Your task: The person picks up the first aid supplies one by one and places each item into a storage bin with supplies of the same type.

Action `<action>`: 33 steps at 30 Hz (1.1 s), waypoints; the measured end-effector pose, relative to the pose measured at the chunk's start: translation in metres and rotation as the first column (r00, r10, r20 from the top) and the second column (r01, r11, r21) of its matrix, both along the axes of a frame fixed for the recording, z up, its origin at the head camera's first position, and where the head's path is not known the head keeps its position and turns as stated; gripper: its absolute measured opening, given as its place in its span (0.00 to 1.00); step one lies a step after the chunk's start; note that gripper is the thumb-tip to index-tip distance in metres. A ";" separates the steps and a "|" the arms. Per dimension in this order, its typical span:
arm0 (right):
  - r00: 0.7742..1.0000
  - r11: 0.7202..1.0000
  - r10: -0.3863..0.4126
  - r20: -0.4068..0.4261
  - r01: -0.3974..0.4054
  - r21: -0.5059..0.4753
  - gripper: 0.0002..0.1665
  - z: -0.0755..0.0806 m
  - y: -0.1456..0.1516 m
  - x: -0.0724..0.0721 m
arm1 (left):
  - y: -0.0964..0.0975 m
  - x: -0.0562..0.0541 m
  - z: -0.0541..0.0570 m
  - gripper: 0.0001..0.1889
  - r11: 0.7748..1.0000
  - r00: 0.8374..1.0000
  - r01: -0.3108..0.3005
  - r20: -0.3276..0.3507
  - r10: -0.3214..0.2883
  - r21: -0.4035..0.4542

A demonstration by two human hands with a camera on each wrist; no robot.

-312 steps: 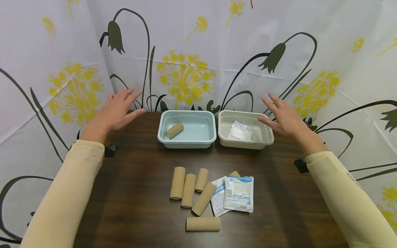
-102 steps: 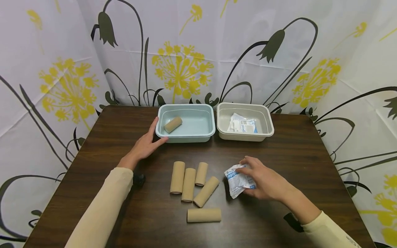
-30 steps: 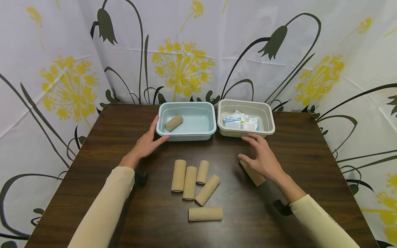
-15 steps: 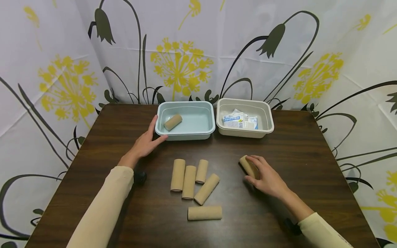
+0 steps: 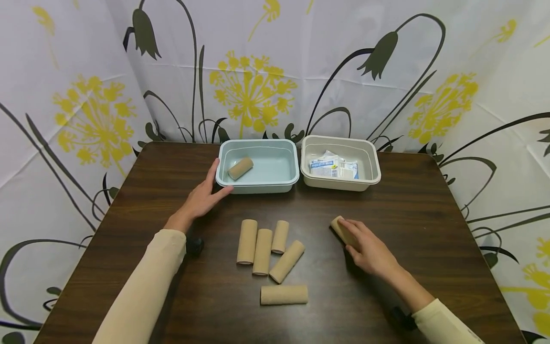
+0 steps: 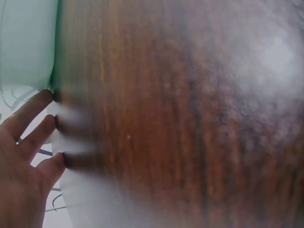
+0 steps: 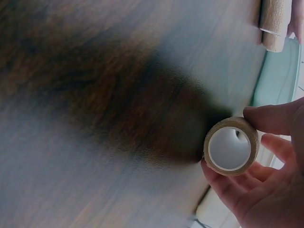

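With thumb and fingers on opposite sides, my right hand (image 5: pixel 371 249) grips a tan bandage roll (image 5: pixel 342 231) lying on the table's right half. In the right wrist view that bandage roll (image 7: pixel 255 142) shows a textured outer layer around a white hollow core. My left hand (image 5: pixel 199 199) rests against the left end of the light blue tray (image 5: pixel 258 188), fingers extended and thumb at its front rim. A similar tan roll (image 5: pixel 240 168) lies inside this tray. Several more tan rolls (image 5: pixel 247 242) lie at the table's middle, one of them crosswise (image 5: pixel 284 295) nearest me.
Right of the blue tray stands a beige tray (image 5: pixel 339 184) holding several white-and-blue packets (image 5: pixel 325 167), one marked surgical earlier. Both trays sit at the back of the dark wooden table (image 5: pixel 206 296). A flower-patterned curtain (image 5: pixel 326 57) hangs behind.
The packets from the table now lie in the beige tray. My right hand has come back from that tray and taken hold of the tan bandage roll. My left hand stays at the blue tray.
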State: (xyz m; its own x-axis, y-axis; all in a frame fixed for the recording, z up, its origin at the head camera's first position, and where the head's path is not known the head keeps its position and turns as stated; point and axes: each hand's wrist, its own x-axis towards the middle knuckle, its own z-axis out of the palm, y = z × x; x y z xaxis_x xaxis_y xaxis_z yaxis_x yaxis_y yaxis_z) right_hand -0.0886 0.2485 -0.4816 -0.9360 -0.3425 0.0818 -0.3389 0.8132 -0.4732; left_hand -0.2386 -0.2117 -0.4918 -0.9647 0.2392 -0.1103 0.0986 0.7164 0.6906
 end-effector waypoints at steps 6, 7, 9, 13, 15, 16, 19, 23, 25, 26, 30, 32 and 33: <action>1.000 1.000 0.011 -0.016 -0.011 -0.004 0.42 0.002 -0.001 -0.002 | -0.003 0.000 -0.001 0.47 1.000 1.000 -0.007 -0.014 0.007 -0.004; 1.000 1.000 0.010 -0.017 -0.010 -0.005 0.42 0.002 -0.002 -0.003 | -0.002 0.000 -0.002 0.47 1.000 1.000 -0.005 -0.015 0.004 -0.004; 1.000 1.000 0.007 -0.018 -0.007 -0.008 0.41 0.003 -0.003 -0.003 | -0.002 -0.001 -0.002 0.47 1.000 1.000 0.004 -0.018 -0.004 -0.003; 1.000 0.999 0.010 -0.016 -0.010 -0.035 0.38 0.008 -0.010 -0.007 | -0.001 -0.001 -0.004 0.48 1.000 1.000 0.009 -0.015 -0.009 0.000; 1.000 0.999 0.018 -0.021 -0.019 -0.051 0.37 0.012 -0.015 -0.011 | -0.001 -0.001 -0.004 0.48 1.000 1.000 0.008 -0.015 -0.008 0.002; 0.999 0.998 0.023 -0.024 -0.025 -0.060 0.36 0.015 -0.018 -0.013 | -0.001 -0.001 -0.004 0.48 1.000 1.000 0.007 -0.015 -0.007 0.001; 0.998 0.994 0.041 -0.048 -0.046 -0.095 0.35 0.025 -0.030 -0.022 | 0.000 -0.001 -0.004 0.48 1.000 1.000 0.007 -0.017 -0.007 0.000; 0.997 0.974 0.061 -0.042 -0.069 -0.214 0.34 0.034 -0.049 -0.036 | -0.001 -0.001 -0.005 0.48 1.000 1.000 0.005 -0.019 -0.005 0.000; 0.998 0.951 0.061 -0.003 -0.059 -0.305 0.34 0.038 -0.060 -0.043 | -0.001 -0.001 -0.004 0.48 1.000 1.000 0.005 -0.021 -0.005 0.000; 0.998 0.934 0.060 0.022 -0.049 -0.353 0.34 0.040 -0.066 -0.047 | -0.001 -0.001 -0.004 0.48 1.000 1.000 0.007 -0.023 -0.007 0.001; 0.994 0.881 0.052 0.094 -0.002 -0.474 0.33 0.045 -0.087 -0.063 | 0.000 -0.001 -0.004 0.47 1.000 1.000 0.010 -0.021 -0.010 0.006; 0.994 0.868 0.044 0.098 0.011 -0.496 0.32 0.046 -0.096 -0.072 | 0.000 -0.001 -0.004 0.47 1.000 1.000 0.009 -0.021 -0.009 0.008; 0.995 0.868 0.034 0.097 0.019 -0.496 0.32 0.047 -0.099 -0.077 | 0.000 -0.001 -0.004 0.47 1.000 1.000 0.008 -0.022 -0.008 0.008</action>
State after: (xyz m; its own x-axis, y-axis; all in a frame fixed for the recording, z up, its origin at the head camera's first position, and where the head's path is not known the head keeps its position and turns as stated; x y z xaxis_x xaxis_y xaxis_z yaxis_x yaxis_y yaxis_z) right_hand -0.1654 0.1493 -0.4348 -0.9457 -0.2882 0.1501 -0.2743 0.4602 -0.8444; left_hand -0.2399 -0.2116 -0.4956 -0.9648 0.2481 -0.0872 0.1198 0.7096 0.6943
